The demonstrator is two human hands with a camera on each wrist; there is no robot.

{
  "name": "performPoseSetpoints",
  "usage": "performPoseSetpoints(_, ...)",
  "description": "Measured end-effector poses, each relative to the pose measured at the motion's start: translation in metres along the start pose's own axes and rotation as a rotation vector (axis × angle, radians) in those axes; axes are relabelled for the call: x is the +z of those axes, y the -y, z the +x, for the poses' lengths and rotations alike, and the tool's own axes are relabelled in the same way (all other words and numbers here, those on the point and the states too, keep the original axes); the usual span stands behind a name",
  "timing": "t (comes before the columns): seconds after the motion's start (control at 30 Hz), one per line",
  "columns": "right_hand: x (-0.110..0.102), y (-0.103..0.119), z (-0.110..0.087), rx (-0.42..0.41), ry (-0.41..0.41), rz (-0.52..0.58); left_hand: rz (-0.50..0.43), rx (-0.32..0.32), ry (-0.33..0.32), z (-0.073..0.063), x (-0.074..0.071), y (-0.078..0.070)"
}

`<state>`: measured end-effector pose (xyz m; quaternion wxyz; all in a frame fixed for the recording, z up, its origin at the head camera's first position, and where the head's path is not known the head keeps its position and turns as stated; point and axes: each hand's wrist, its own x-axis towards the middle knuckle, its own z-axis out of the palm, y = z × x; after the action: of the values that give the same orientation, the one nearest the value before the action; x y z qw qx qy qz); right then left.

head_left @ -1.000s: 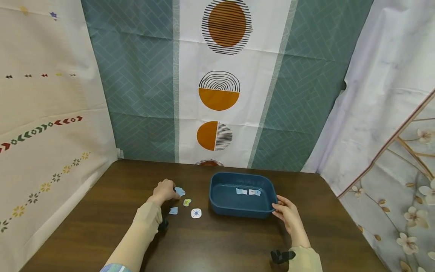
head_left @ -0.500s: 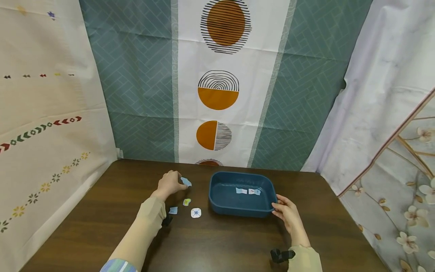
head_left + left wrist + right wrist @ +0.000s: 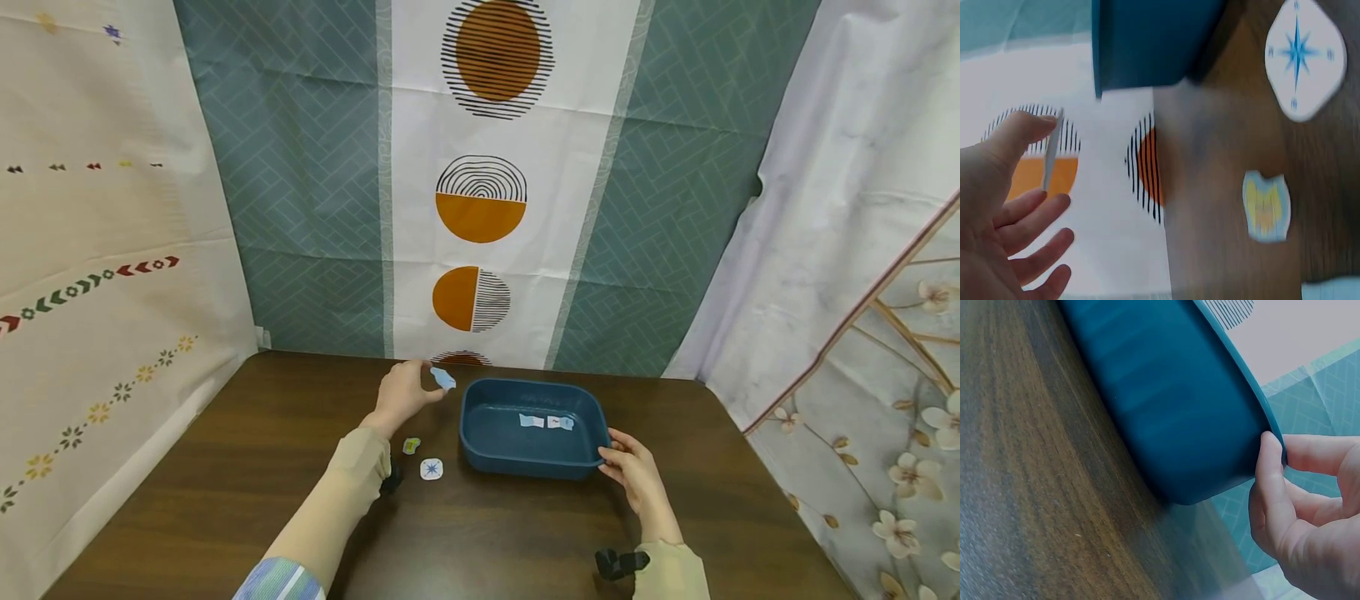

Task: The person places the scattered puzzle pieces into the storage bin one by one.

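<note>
My left hand (image 3: 401, 393) pinches a light blue flat puzzle piece (image 3: 443, 379) between thumb and fingertips, raised above the table left of the blue plastic bin (image 3: 525, 468). In the left wrist view the piece (image 3: 1053, 153) shows edge-on as a thin pale strip. My right hand (image 3: 636, 479) grips the bin's right front corner, thumb and fingers pinching the rim (image 3: 1249, 381) in the right wrist view. Two light blue and white pieces, one on the left (image 3: 531, 421) and one on the right (image 3: 559, 422), lie side by side on the bin's floor.
A white compass piece (image 3: 431, 469) and a small yellow-green piece (image 3: 411, 446) lie on the brown table (image 3: 480, 542) left of the bin. Another light blue piece (image 3: 1332, 290) shows at the left wrist view's bottom edge; my left arm hides it from the head. Curtains stand behind.
My left hand has lifted the light blue puzzle piece off the table and carried it right and away, toward the bin. The right hand and the bin have stayed in place.
</note>
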<state>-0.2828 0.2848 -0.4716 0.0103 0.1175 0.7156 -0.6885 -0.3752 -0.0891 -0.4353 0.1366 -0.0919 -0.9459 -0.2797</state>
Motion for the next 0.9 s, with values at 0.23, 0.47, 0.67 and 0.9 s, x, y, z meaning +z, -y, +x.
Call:
performPoseSetpoints(0.23,-0.001,0.003,0.001,-0.007,-0.002,0.001,-0.023,0.052,0.027,0.004,0.016,-0.032)
performPoseSetpoints(0.47,0.000,0.003,0.000,-0.008,0.008,-0.001,0.011,0.076,0.081,0.007,0.034,-0.053)
performPoseSetpoints(0.67,-0.001,0.002,-0.001,-0.006,0.004,0.003,0.069,0.103,0.139,0.012,0.049,-0.063)
performPoseSetpoints(0.9,0.002,0.002,-0.003,-0.016,0.006,0.009,0.112,0.075,0.197,0.016,0.061,-0.072)
